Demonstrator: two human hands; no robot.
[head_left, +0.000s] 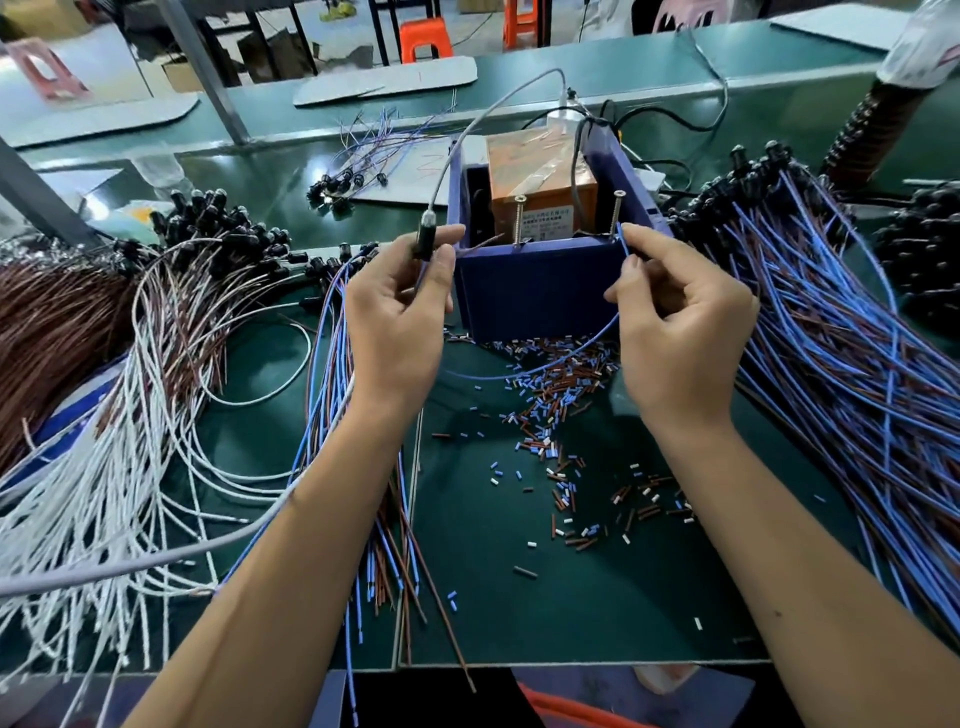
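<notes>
At nine o'clock brown wires (57, 322) are lying in a thick heap, and white wires (119, 467) are fanning out toward seven o'clock. Just left of centre a mixed bunch (332, 353) of blue and brown leads is trailing down to six o'clock. I am taking these for finished work.

My left hand (400, 312) is closing its grip round a black cap (425, 236) at one end of a blue wire (571, 353), fingers and thumb curled about it. The wire is sagging across the front of the blue box (535, 291) at twelve o'clock. My right hand (680, 332) is pinching the wire's other end between thumb and forefinger, holding the tip at the box's top front edge beside a screw (617, 213). I am judging this to be one lead mid-strip.

At three o'clock a big pile of blue wires (841, 353) is waiting, so I am reckoning plenty is left to do.

Cut bits (550, 395) of blue, brown and white sleeve are littering the dark green table (519, 597) below the box. Behind it a grey cable (498, 98) is arching over, and orange stools (423, 39) are standing on the workshop floor beyond.
</notes>
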